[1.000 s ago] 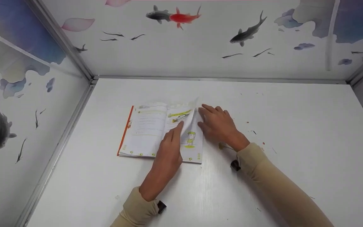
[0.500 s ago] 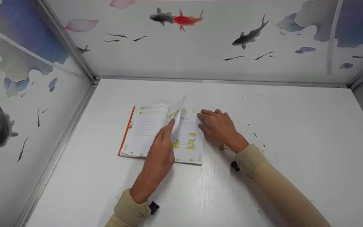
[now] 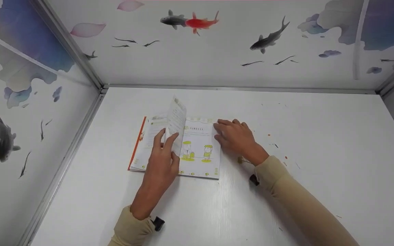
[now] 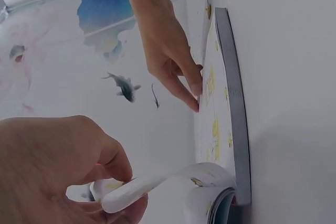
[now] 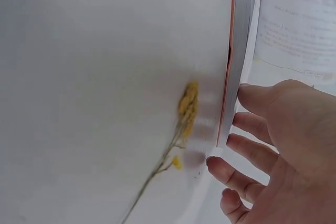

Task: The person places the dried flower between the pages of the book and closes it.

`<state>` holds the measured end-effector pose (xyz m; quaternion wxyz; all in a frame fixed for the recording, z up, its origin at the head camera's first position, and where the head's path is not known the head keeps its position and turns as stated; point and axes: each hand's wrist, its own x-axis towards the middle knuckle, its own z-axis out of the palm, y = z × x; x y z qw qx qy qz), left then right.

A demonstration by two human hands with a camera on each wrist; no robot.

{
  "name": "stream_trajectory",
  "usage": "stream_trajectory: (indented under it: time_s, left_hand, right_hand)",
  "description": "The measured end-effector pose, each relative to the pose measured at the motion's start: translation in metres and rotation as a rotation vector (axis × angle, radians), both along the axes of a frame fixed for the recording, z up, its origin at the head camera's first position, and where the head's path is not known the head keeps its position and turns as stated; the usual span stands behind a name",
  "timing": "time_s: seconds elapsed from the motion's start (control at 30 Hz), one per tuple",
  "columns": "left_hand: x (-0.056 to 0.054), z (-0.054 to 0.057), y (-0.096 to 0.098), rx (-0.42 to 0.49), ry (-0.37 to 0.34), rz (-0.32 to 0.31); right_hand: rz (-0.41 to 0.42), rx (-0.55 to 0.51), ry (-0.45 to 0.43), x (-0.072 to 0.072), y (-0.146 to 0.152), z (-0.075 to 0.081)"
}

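An open book (image 3: 200, 167) with an orange-red cover edge lies on the white table. My left hand (image 3: 161, 164) is over its left half and holds a lifted page (image 3: 176, 116), which stands up near the spine. The left wrist view has this page curling between the thumb and fingers of that hand. At the book's upper right edge rests my right hand (image 3: 236, 136). In the right wrist view its thumb and some fingertips touch the side of the book, and the fingers are loosely bent and spread. Part of the left page is hidden behind my left hand.
A dried yellow flower (image 5: 187, 103) on a thin stem lies on the table (image 3: 303, 191) beside the book, partly under my right wrist in the head view. Small dark and orange bits (image 3: 275, 146) are scattered to the right. Fish-patterned walls (image 3: 217, 51) enclose the table.
My left hand has moved leftward with the page, raising it from the right half toward the spine. A page with two cartoon figures now shows on the right. My right hand stays nearly still.
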<state>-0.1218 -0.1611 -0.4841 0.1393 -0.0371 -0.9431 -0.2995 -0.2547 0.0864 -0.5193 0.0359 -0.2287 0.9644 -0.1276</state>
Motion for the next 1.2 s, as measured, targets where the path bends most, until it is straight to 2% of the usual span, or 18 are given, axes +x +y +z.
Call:
stream_trajectory:
  time_s: [0.2,0.43,0.53,0.7,0.87,1.07,1.2]
  left_hand:
    - [-0.001,-0.003,-0.013,0.010,-0.036,0.055]
    - [-0.006,-0.009,-0.030,0.014,-0.135,0.158]
    - [-0.010,-0.014,-0.037,0.000,-0.151,0.183]
    - [-0.016,-0.024,-0.046,-0.068,-0.105,0.191]
    - [-0.018,-0.033,-0.054,-0.079,-0.079,0.186]
    - [-0.020,-0.038,-0.060,-0.089,-0.134,0.202]
    - [-0.021,-0.040,-0.063,-0.169,-0.175,0.215]
  right_hand:
    - [0.004,-0.004,0.007,0.001,0.000,0.002]
    - [0.013,0.000,0.017,0.002,-0.003,0.002]
    - [0.010,0.007,0.020,0.002,-0.002,0.002]
    - [0.001,0.002,0.025,0.003,0.000,0.002]
    - [-0.001,-0.001,0.027,0.003,0.000,0.000]
    - [-0.007,-0.018,0.011,0.003,0.000,-0.001]
    - [-0.005,-0.016,0.017,0.003,0.001,-0.002]
